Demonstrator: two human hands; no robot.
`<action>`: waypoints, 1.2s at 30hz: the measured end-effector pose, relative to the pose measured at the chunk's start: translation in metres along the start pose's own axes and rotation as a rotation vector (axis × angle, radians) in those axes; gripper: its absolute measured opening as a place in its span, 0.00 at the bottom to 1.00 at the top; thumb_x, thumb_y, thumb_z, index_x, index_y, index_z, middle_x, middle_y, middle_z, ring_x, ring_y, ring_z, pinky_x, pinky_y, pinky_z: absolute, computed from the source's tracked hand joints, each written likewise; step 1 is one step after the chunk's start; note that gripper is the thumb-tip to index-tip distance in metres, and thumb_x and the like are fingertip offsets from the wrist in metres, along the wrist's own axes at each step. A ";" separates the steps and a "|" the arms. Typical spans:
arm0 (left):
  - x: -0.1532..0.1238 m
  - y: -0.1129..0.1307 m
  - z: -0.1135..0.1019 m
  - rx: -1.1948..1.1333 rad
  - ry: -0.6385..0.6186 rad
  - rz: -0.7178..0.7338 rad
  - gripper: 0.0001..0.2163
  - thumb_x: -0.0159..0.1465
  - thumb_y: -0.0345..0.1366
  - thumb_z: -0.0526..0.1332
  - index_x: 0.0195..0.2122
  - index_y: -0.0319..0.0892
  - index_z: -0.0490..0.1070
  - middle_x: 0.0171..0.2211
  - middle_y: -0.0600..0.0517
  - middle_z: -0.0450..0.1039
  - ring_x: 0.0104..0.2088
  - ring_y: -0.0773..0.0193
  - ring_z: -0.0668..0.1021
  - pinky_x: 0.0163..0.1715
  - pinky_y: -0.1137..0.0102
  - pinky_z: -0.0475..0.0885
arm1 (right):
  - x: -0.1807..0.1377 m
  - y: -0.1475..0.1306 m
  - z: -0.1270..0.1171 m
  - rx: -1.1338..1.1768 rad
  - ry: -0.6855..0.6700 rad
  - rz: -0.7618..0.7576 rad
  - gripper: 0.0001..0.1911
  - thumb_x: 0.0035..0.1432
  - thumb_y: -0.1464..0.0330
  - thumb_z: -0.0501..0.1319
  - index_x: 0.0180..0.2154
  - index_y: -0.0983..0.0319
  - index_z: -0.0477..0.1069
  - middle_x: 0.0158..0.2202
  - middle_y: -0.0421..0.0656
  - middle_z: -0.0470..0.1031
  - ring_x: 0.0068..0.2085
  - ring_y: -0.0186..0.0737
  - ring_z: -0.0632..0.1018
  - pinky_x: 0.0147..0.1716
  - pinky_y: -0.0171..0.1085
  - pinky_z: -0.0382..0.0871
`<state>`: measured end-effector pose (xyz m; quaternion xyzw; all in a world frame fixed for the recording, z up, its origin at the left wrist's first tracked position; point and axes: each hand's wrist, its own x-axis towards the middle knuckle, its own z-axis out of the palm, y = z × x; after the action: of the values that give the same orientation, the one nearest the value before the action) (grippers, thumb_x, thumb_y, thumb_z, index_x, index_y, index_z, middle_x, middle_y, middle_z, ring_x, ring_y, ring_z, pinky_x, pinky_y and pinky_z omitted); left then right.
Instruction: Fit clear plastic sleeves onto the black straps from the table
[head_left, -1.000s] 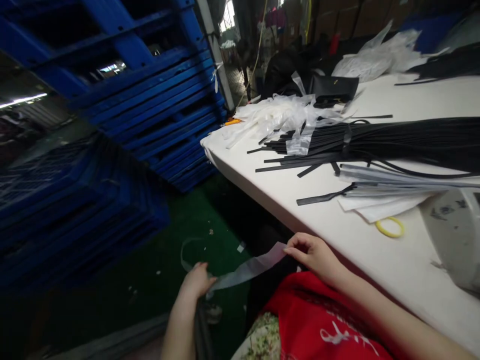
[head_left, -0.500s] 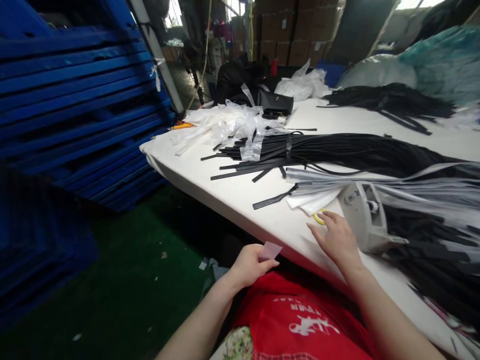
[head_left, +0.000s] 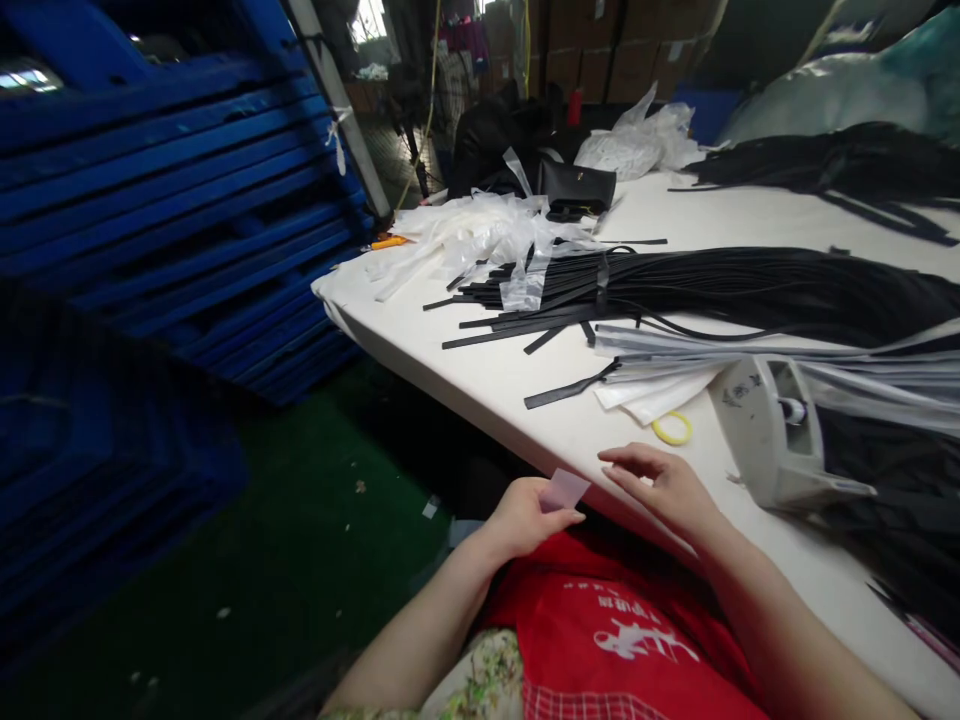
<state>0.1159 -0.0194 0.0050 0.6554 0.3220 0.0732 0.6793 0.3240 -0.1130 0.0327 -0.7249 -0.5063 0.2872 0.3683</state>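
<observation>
My left hand (head_left: 525,518) pinches a small translucent plastic piece (head_left: 567,490) between thumb and fingers, just in front of the table edge and above the red apron (head_left: 600,610). To its right, my right hand (head_left: 664,490) hovers by the table edge with thumb and fingers apart, and I see nothing held in it. A yellow ring (head_left: 663,432) lies on the white table (head_left: 480,390) just beyond my right hand. Right of the ring stands a pale tape dispenser (head_left: 750,430).
Bundles of black strips (head_left: 720,290) lie across the table, with clear plastic strips (head_left: 667,365) beside them. Crumpled clear plastic (head_left: 480,230) and a black bag (head_left: 577,187) are farther back. Stacked blue pallets (head_left: 180,200) stand left, over a green floor (head_left: 300,540).
My right hand has drawn back from the yellow ring toward my left hand, leaving the ring on the table. My left hand still holds the plastic piece. The view has shifted slightly left.
</observation>
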 end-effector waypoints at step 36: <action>-0.015 -0.003 -0.007 -0.122 0.065 0.057 0.21 0.52 0.50 0.71 0.29 0.33 0.77 0.23 0.53 0.69 0.23 0.71 0.65 0.24 0.74 0.59 | -0.003 -0.018 0.045 0.281 -0.126 -0.013 0.16 0.52 0.59 0.67 0.22 0.61 0.69 0.21 0.38 0.71 0.25 0.34 0.68 0.25 0.33 0.61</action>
<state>0.0997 -0.0219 0.0081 0.6191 0.3200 0.1332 0.7046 0.2779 -0.1011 0.0225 -0.6437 -0.4877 0.3977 0.4355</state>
